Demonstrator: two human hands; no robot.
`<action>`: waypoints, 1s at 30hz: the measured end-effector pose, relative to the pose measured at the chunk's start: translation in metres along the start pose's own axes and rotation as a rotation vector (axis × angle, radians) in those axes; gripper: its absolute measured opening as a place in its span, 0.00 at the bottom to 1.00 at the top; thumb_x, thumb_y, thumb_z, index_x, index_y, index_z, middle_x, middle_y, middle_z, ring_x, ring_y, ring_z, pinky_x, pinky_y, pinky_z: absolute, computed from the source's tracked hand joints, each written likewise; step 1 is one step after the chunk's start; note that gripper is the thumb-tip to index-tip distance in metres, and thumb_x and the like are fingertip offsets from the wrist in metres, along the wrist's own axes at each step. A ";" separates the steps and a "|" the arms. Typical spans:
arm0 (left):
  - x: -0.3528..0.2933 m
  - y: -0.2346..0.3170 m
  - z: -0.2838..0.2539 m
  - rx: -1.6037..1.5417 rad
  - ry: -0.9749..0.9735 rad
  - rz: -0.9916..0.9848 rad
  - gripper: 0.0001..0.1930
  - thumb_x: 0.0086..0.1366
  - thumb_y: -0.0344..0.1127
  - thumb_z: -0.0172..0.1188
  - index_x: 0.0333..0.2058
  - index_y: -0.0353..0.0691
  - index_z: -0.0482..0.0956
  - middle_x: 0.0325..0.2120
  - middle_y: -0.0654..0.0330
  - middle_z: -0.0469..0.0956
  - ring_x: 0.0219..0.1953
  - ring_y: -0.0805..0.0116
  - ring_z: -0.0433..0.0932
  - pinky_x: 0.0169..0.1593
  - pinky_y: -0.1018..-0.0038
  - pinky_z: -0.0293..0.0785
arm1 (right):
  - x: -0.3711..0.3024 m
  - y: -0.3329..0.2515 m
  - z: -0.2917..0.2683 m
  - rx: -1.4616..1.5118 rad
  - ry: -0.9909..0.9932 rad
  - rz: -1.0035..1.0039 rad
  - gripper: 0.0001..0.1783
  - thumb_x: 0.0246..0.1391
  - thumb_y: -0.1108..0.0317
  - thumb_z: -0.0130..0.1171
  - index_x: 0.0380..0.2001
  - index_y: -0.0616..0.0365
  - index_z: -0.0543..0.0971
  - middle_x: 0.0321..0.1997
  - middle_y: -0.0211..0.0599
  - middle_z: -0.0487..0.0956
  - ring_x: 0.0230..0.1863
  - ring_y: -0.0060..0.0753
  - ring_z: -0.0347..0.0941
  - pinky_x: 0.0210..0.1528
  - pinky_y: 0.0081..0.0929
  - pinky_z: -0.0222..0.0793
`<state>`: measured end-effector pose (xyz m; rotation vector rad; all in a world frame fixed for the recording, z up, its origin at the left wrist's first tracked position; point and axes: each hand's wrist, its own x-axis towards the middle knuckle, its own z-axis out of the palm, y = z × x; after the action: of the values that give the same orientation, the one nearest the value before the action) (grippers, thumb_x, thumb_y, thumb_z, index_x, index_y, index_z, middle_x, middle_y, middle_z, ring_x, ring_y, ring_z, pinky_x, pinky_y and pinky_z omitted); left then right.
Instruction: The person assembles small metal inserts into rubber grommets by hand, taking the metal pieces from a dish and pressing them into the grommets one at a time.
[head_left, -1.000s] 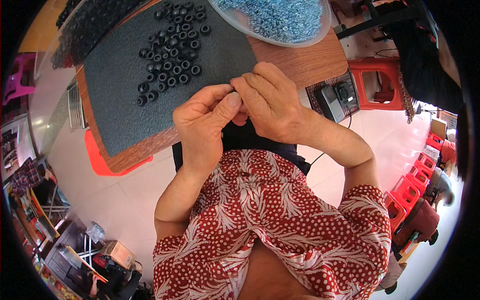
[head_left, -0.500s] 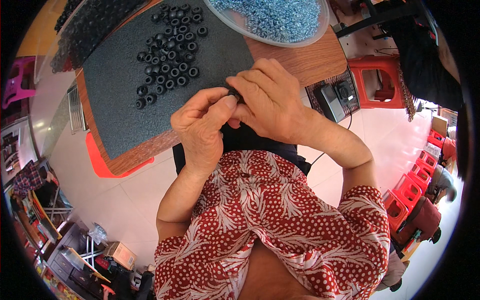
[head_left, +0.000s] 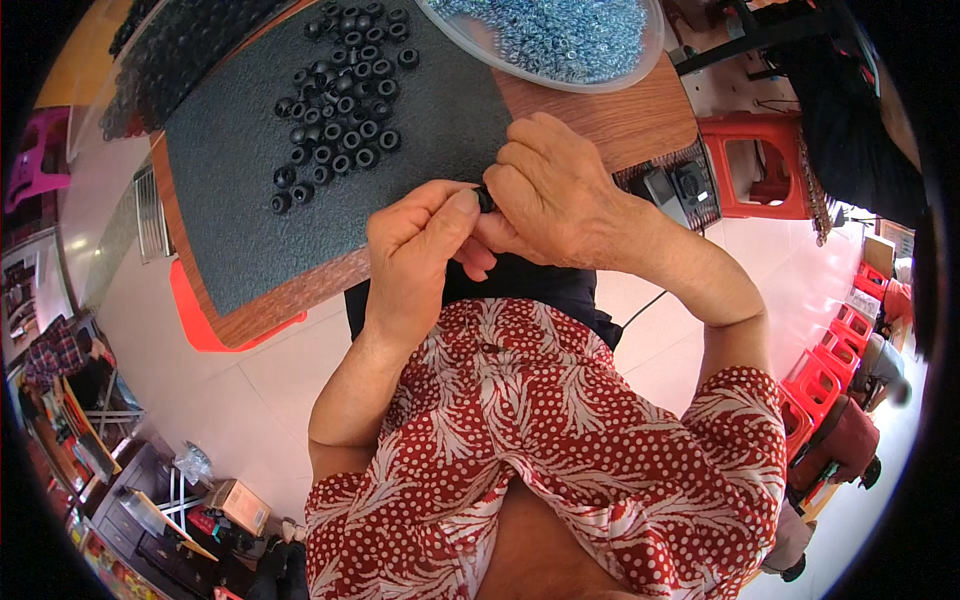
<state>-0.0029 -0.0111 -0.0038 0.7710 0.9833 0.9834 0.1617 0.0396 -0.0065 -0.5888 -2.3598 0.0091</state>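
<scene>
My left hand (head_left: 410, 240) pinches a small black ring-shaped piece (head_left: 484, 199) between thumb and fingers, just off the table's near edge. Against the same piece rests my right hand (head_left: 560, 195), its fingers curled tight; whatever they grip is hidden by the knuckles. Beyond both hands, many more black ring-shaped pieces (head_left: 345, 105) lie loosely scattered on a dark grey textured mat (head_left: 225, 225). Some show their holes upward, others lie on their sides.
A clear tub (head_left: 655, 45) of small blue translucent pieces stands at the far right of the wooden table (head_left: 640, 125). A clear container of black pieces (head_left: 185, 65) stands far left. Red stools (head_left: 755, 165) and a low shelf with dark devices (head_left: 685, 185) are at right.
Both hands have shifted slightly to the right. My right fingers have curled in more, and the black piece between the hands shows more clearly.
</scene>
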 end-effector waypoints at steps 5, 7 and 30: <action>-0.006 -0.005 0.002 0.055 0.038 0.094 0.14 0.65 0.33 0.48 0.39 0.25 0.72 0.23 0.53 0.77 0.18 0.69 0.74 0.23 0.78 0.72 | 0.001 -0.002 0.002 0.024 -0.021 0.033 0.14 0.31 0.64 0.61 0.18 0.59 0.67 0.19 0.35 0.64 0.26 0.36 0.62 0.27 0.30 0.58; -0.007 -0.005 0.003 0.081 0.042 0.168 0.13 0.65 0.32 0.48 0.40 0.25 0.71 0.23 0.52 0.77 0.19 0.69 0.75 0.24 0.78 0.72 | 0.003 -0.002 0.000 0.046 -0.033 0.042 0.14 0.31 0.63 0.61 0.18 0.59 0.68 0.20 0.35 0.64 0.26 0.36 0.62 0.27 0.30 0.58; -0.012 -0.009 0.015 -0.068 0.111 0.086 0.13 0.65 0.34 0.49 0.34 0.27 0.75 0.20 0.61 0.74 0.20 0.78 0.69 0.24 0.83 0.67 | 0.005 0.001 -0.005 0.024 -0.197 -0.150 0.13 0.32 0.64 0.58 0.13 0.59 0.65 0.13 0.38 0.66 0.17 0.35 0.62 0.19 0.31 0.56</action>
<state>0.0110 -0.0272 -0.0018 0.7124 1.0132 1.1386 0.1619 0.0414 -0.0003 -0.4141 -2.5856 0.0290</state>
